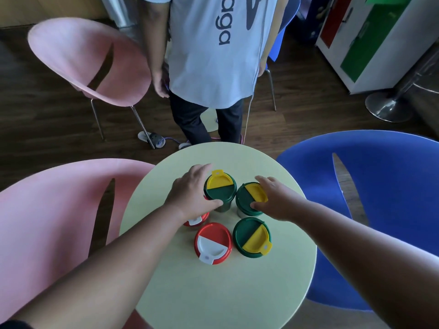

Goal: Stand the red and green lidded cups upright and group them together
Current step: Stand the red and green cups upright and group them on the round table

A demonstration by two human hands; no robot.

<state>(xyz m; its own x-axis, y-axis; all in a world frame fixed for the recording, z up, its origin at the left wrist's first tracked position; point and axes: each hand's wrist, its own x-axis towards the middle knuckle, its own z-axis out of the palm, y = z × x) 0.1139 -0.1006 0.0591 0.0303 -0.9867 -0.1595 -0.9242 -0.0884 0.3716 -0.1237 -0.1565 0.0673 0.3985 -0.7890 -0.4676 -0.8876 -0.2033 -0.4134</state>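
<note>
Five lidded cups stand upright in a tight cluster on the round pale desk (213, 293). The left hand (190, 193) curls around the far green cup with a yellow flap (219, 187), thumb against its near side. The right hand (273, 198) grips the neighbouring green cup (247, 200), fingers over the lid's rim. Nearer the camera stand a red cup with a white flap (212, 242) and a third green cup (251, 237), just beside each other. Another red cup (197, 220) is mostly hidden under the left wrist. A person in a grey shirt (213, 43) stands beyond the desk.
</note>
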